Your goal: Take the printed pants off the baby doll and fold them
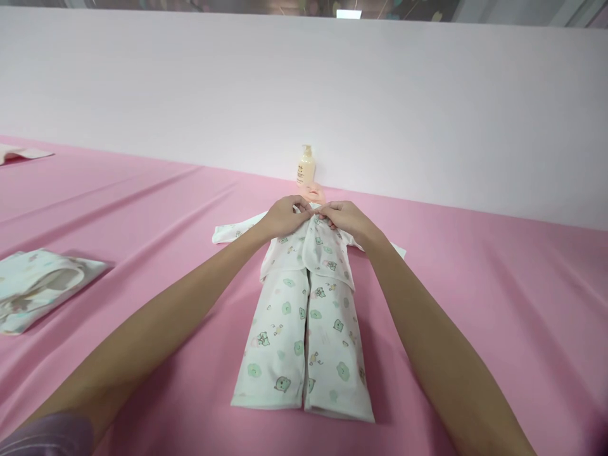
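Observation:
A baby doll (313, 192) lies on its back, its head at the far end. It wears a white baby top (329, 253) and matching trousers (280, 335), both printed with green and brown animals. My left hand (288, 216) pinches the top near the neckline. Close beside it, my right hand (346, 218) has its fingertips closed on the top's front edge at the same spot. One front panel overlaps the other, and the fingers partly hide the neckline. The sleeves spread out to both sides.
A pump bottle (306, 166) of pale yellow liquid stands behind the doll's head, against a white wall (190, 95). Folded printed cloth (45, 285) lies at the left on the creased pink sheet (156, 221). Another pale cloth (21, 153) is at the far left edge.

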The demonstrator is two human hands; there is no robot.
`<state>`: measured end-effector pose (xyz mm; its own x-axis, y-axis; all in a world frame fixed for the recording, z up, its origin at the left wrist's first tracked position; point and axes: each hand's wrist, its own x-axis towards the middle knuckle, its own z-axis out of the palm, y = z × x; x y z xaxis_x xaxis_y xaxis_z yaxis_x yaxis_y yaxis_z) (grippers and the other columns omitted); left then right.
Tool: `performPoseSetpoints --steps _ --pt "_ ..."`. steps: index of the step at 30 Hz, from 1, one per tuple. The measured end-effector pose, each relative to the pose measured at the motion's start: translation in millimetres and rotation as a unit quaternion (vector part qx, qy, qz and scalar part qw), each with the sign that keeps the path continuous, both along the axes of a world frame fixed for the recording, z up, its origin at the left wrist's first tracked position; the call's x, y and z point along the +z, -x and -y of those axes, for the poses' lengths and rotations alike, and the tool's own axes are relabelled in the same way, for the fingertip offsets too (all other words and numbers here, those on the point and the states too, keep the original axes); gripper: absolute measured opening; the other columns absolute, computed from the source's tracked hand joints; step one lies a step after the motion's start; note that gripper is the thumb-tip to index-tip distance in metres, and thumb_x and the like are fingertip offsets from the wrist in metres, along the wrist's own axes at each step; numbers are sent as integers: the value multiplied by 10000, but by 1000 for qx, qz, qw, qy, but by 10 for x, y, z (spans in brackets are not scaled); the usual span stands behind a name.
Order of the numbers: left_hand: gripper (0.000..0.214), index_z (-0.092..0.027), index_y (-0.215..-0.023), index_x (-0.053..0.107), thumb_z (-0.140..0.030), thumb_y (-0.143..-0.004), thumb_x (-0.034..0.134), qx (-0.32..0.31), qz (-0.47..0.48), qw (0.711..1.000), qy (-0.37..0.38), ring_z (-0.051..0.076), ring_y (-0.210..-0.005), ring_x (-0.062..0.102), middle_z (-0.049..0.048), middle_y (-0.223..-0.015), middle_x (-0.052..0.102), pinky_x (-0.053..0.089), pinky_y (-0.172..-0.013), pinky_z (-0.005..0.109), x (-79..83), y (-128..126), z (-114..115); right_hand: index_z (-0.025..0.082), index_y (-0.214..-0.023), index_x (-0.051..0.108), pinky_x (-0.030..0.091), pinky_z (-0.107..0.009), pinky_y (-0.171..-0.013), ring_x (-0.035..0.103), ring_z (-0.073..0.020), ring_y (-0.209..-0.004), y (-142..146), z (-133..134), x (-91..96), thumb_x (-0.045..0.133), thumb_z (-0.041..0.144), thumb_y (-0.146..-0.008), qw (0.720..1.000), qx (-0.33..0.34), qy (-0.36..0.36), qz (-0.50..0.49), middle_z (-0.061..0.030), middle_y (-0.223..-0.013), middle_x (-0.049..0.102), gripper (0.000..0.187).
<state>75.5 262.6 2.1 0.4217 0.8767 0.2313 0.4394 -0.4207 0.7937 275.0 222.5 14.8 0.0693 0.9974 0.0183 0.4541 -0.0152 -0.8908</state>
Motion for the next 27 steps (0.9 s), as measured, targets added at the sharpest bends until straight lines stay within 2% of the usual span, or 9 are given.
performPoseSetpoints --steps 3,5,8,10,12,14,17,22,27 --pt "280 -210 -1055 703 -457 -924 717 33 25 998 37 227 -1008 683 74 -1186 770 494 -827 306 10 -25 -58 200 -1000 785 495 -280 -726 626 -166 -816 -7 -75 -9 758 304 -907 999 -38 -16 20 -70 -1065 768 142" --pt "242 -216 -988 684 -444 -914 718 53 23 997 56 226 -958 679 61 -1095 771 484 -807 316 57 -45 -148 205 -1111 773 495 -266 -724 662 -178 -877 -5 -170 2 767 317 -912 998 -63 -9 27 -70 -1114 780 228" --pt "311 -222 -738 613 -466 -897 724 32 -26 995 88 207 -744 604 31 -762 672 448 -740 344 155 -64 -313 182 -1060 795 477 -263 -687 676 -188 -866 9 -325 43 798 367 -910 998 -55 24 32 -80 -1087 798 238" --pt "373 -224 -658 600 -490 -873 747 8 -53 993 109 202 -681 570 23 -665 612 445 -729 358 189 -61 -393 160 -983 814 485 -268 -674 690 -197 -832 12 -398 57 841 383 -886 998 -40 43 30 -92 -1033 811 245" --pt "321 -221 -717 697 -504 -848 775 1 -44 992 117 222 -736 630 37 -740 694 479 -752 359 170 -50 -432 151 -989 833 515 -272 -693 718 -207 -834 -2 -440 39 875 376 -863 998 -31 57 23 -96 -1018 825 261" --pt "290 -220 -849 786 -509 -834 791 6 -19 993 113 252 -860 704 55 -912 790 516 -783 348 113 -41 -441 158 -1042 852 547 -273 -731 747 -218 -869 -34 -465 -12 898 382 -848 998 -20 65 5 -94 -1041 840 300" --pt "314 -200 -942 819 -492 -825 805 20 -1 993 118 272 -953 745 73 -1034 830 539 -798 327 26 -50 -441 177 -1111 867 574 -275 -769 772 -238 -940 -98 -502 -101 932 417 -818 997 0 68 -40 -97 -1116 850 384" --pt "203 -180 -914 820 -368 -850 778 59 42 988 133 252 -912 750 76 -966 828 556 -807 317 -3 -126 -422 178 -1085 876 576 -269 -752 767 -220 -896 -152 -549 -145 920 381 -830 995 -12 75 -57 -96 -1096 856 329" --pt "125 -168 -772 756 -271 -829 801 96 60 985 129 224 -813 698 47 -760 746 530 -758 301 -7 -216 -403 157 -993 878 546 -269 -726 728 -194 -810 -109 -528 -92 891 320 -847 996 -39 73 -39 -90 -996 849 219"
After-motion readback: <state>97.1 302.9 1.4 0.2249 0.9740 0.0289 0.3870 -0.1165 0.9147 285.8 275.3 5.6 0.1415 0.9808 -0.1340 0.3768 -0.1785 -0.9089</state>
